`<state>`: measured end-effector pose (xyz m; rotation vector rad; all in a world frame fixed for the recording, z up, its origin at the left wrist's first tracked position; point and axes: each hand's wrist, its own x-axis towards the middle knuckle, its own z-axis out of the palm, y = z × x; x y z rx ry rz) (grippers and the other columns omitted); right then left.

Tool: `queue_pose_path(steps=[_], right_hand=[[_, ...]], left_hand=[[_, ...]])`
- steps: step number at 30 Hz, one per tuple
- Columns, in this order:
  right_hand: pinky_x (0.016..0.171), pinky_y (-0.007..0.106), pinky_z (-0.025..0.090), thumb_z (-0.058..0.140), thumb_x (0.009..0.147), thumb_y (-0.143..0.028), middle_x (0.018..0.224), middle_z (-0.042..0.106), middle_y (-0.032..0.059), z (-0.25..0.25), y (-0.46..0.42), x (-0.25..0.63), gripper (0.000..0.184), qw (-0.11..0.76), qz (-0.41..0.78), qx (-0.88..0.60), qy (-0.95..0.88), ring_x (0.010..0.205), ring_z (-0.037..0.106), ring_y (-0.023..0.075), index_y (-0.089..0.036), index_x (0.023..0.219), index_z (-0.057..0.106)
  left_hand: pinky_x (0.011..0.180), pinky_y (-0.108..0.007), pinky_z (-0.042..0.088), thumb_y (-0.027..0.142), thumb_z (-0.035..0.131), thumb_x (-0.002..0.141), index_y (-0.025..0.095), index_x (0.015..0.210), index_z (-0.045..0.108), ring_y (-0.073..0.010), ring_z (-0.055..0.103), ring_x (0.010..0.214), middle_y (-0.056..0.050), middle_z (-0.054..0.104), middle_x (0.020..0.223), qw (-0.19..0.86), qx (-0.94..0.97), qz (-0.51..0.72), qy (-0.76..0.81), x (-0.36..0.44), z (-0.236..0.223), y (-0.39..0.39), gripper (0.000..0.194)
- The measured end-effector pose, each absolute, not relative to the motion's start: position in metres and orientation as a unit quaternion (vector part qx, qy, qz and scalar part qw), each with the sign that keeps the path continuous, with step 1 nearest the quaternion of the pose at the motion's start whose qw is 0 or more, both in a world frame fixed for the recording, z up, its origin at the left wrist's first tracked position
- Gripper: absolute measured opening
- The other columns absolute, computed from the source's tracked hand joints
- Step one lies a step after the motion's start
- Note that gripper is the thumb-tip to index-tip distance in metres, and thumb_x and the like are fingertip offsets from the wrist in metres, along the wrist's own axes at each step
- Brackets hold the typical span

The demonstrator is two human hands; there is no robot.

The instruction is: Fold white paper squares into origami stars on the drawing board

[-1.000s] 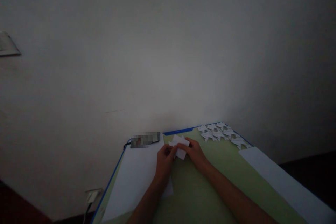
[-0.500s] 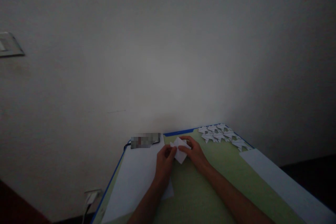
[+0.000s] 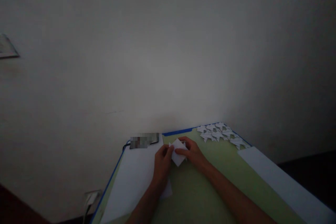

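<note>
A small folded piece of white paper (image 3: 179, 161), diamond-shaped toward me, is held between both hands over the green tabletop (image 3: 199, 196). My left hand (image 3: 163, 159) pinches its left side between thumb and fingers. From the right, my right hand (image 3: 190, 151) grips it, thumb lying across the front and fingers curled around the back edge. The fingers partly cover the folds, and the back of the paper is hidden. Several folded white paper pieces with pointed ends (image 3: 217, 135) lie in rows at the table's far right corner.
White paper sheets (image 3: 131, 182) cover the table's left side, with a blurred-out dark-edged object (image 3: 144, 140) at their far end. Another white sheet (image 3: 278, 178) lies along the right edge. A wall (image 3: 168, 59) rises directly behind; a plugged-in socket (image 3: 91, 196) is at lower left.
The thumbs have shifted on the folded paper, and its diamond face now shows more squarely. The right thumb reaches further across it. The whole view has shifted slightly.
</note>
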<state>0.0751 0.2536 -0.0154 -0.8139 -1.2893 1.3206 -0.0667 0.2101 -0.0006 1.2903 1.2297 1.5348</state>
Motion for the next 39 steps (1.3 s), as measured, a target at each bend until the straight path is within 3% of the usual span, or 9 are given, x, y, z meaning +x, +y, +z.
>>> queue_pose_path(steps=[15,19,23,26,33,39], right_hand=[[0.066,0.030,0.047,0.077,0.066,-0.030,0.081,0.068,0.0000,-0.012,0.245,0.075,0.032,0.535,0.507,-0.369,-0.566,0.072,0.060,0.0190,-0.019,0.094,0.069],[0.065,0.029,0.047,0.075,0.069,-0.034,0.078,0.067,-0.0002,-0.012,0.247,0.076,0.026,0.543,0.490,-0.356,-0.582,0.072,0.060,0.0184,-0.019,0.089,0.070],[0.064,0.029,0.047,0.078,0.067,-0.036,0.081,0.070,0.0010,-0.012,0.249,0.080,0.030,0.533,0.475,-0.365,-0.598,0.071,0.061,0.0184,-0.018,0.089,0.070],[0.064,0.029,0.048,0.073,0.073,-0.042,0.082,0.070,0.0019,-0.014,0.252,0.082,0.028,0.534,0.467,-0.349,-0.612,0.072,0.062,0.0190,-0.019,0.089,0.070],[0.073,0.034,0.051,0.072,0.075,-0.034,0.098,0.069,0.0071,-0.019,0.260,0.086,0.027,0.558,0.371,-0.376,-0.640,0.085,0.065,0.0216,-0.018,0.096,0.071],[0.078,0.036,0.052,0.074,0.077,-0.034,0.105,0.063,0.0079,-0.019,0.260,0.092,0.018,0.564,0.270,-0.384,-0.679,0.100,0.063,0.0243,-0.021,0.090,0.076]], left_hand=[[0.062,-0.027,0.042,0.049,0.069,0.080,0.015,0.077,0.066,-0.0180,0.057,0.067,-0.003,0.065,0.070,0.362,0.537,0.587,0.486,-0.067,-0.008,0.215,0.034],[0.058,-0.026,0.040,0.050,0.070,0.079,0.016,0.072,0.062,-0.0160,0.053,0.063,0.000,0.059,0.065,0.335,0.558,0.587,0.482,-0.067,-0.012,0.216,0.036],[0.059,-0.026,0.040,0.046,0.071,0.078,0.016,0.069,0.061,-0.0149,0.053,0.061,0.000,0.059,0.063,0.317,0.548,0.592,0.499,-0.064,-0.013,0.217,0.033],[0.060,-0.026,0.042,0.045,0.071,0.078,0.016,0.073,0.064,-0.0156,0.056,0.063,-0.001,0.063,0.066,0.328,0.539,0.601,0.491,-0.063,-0.013,0.217,0.030],[0.063,-0.028,0.046,0.044,0.073,0.076,0.014,0.079,0.069,-0.0185,0.062,0.068,-0.005,0.069,0.072,0.356,0.533,0.598,0.481,-0.064,-0.017,0.219,0.031],[0.064,-0.027,0.046,0.043,0.077,0.072,0.015,0.080,0.070,-0.0172,0.062,0.068,-0.004,0.069,0.073,0.393,0.536,0.586,0.462,-0.063,-0.016,0.220,0.030]])
